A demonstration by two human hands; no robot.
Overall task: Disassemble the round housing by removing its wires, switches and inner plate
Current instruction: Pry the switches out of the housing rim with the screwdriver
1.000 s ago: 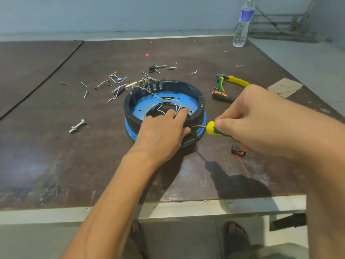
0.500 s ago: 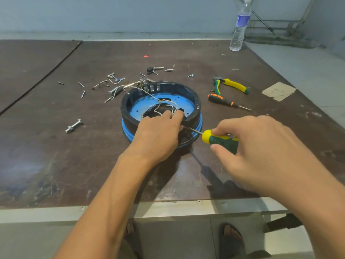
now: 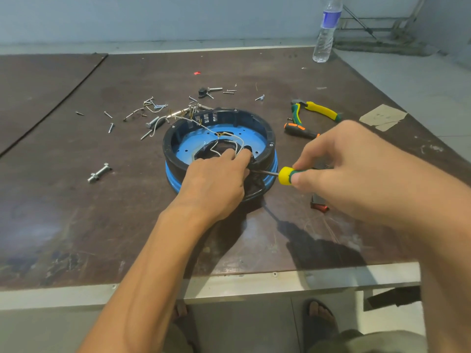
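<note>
The round housing [image 3: 257, 123], a black ring on a blue base, sits mid-table. A blue inner plate [image 3: 190, 146] lies inside it, with white wires [image 3: 229, 138] looping over it and trailing out at the back left. My left hand [image 3: 216, 182] rests over the near rim, fingers reaching inside among the wires. My right hand [image 3: 356, 169] grips a screwdriver [image 3: 285, 175] with a yellow and green handle. Its metal shaft points left at the housing's near right side, beside my left fingers. A red switch [image 3: 319, 207] lies on the table under my right hand.
Loose screws [image 3: 153, 108] and a bolt [image 3: 99, 172] are scattered left and behind the housing. Yellow-green pliers [image 3: 318, 110] and an orange-black tool [image 3: 298, 129] lie to the right. A water bottle [image 3: 326, 31] stands at the far right; cardboard [image 3: 382, 117] lies near the right edge.
My right hand swung down and back up while keeping the screwdriver at the housing's near side. My left hand stayed on the rim. The camera shifted slightly.
</note>
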